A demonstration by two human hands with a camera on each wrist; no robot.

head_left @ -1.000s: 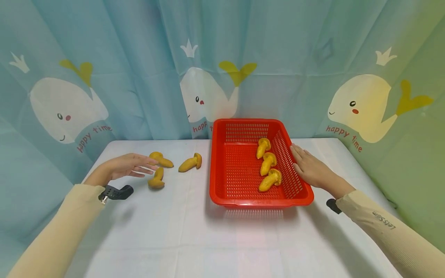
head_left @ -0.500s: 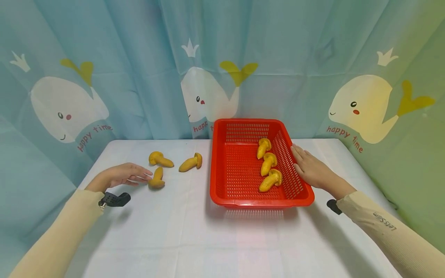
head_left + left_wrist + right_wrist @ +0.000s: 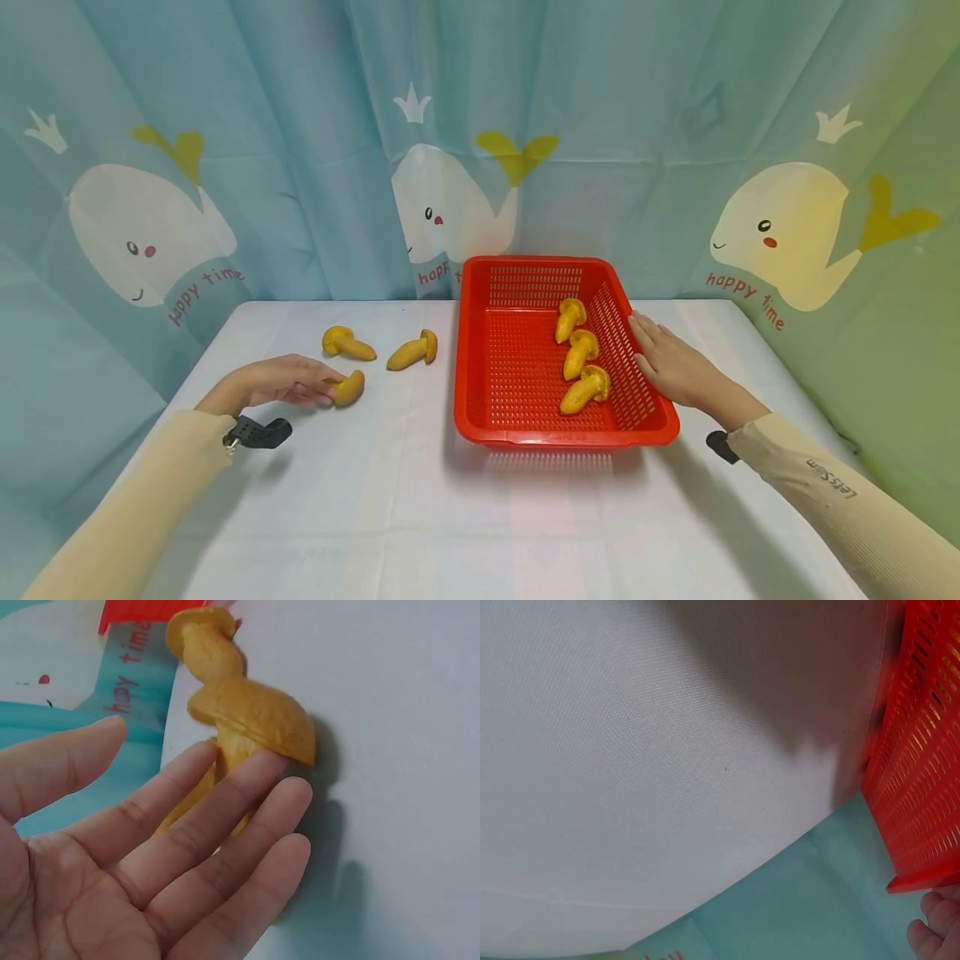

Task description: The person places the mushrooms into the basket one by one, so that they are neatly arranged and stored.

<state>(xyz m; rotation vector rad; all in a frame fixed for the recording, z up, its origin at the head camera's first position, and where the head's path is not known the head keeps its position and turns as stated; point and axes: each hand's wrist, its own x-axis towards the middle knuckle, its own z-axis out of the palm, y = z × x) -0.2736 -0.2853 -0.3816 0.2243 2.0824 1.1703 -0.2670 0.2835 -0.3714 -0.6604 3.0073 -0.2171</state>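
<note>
My left hand (image 3: 283, 380) is at a yellow mushroom (image 3: 350, 388) on the left of the table; the cap shows beyond the fingertips, and the fingers cover its stem. In the left wrist view, nearly straight fingers of the left hand (image 3: 180, 855) reach the stem below the cap of this mushroom (image 3: 262, 716), with the thumb apart. Straight fingers of my right hand (image 3: 677, 363) rest against the right rim of a red basket (image 3: 566, 437). Several mushrooms (image 3: 585, 390) lie inside along its right side. The right wrist view shows fingertips (image 3: 937, 922) beside the basket rim.
Two more yellow mushrooms lie on the white-covered table (image 3: 420, 500): one (image 3: 348, 342) just behind the left hand, another (image 3: 412, 351) between it and the basket. A blue curtain (image 3: 315, 167) with whale prints stands behind the table.
My left hand has lowered and then moved right to the nearest mushroom, which has turned so that its cap points right. The right hand stays against the basket.
</note>
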